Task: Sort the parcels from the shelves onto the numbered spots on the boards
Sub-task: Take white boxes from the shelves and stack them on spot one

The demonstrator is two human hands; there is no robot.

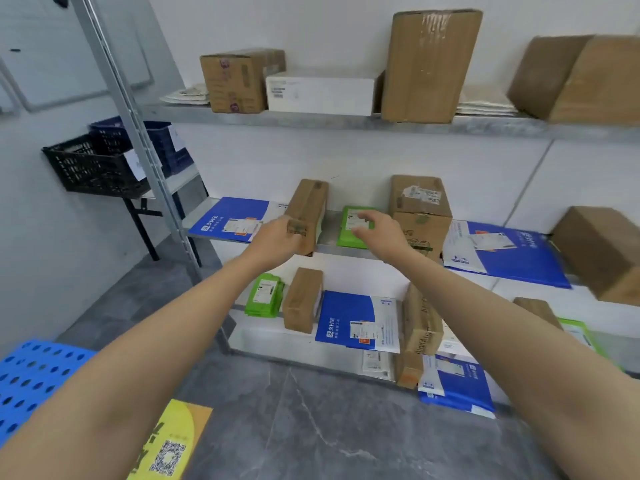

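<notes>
While narrow brown box [309,206] is gripped at near end by left hand [277,239] on middle shelf [330,230], right hand [379,230] is held spread, empty, above green mailer [348,237]. Risk judged: box tipped off shelf edge if pulled one-handed.

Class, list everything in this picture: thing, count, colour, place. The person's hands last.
Cardboard boxes: about ten, brown, all three shelves.
White box: one, white, top shelf.
Padded mailers: two piles, white, top shelf.
Blue mailers: four, blue-white, middle and lower shelves.
Green mailers: three, green, same shelves.
Baskets: two, black and blue, left of rack.
Perforated board: one, blue, bottom left.
QR sheet: one, yellow, bottom edge.
Left hand: one, grips narrow box, middle shelf.
Right hand: one, fingers open over a green mailer.
</notes>
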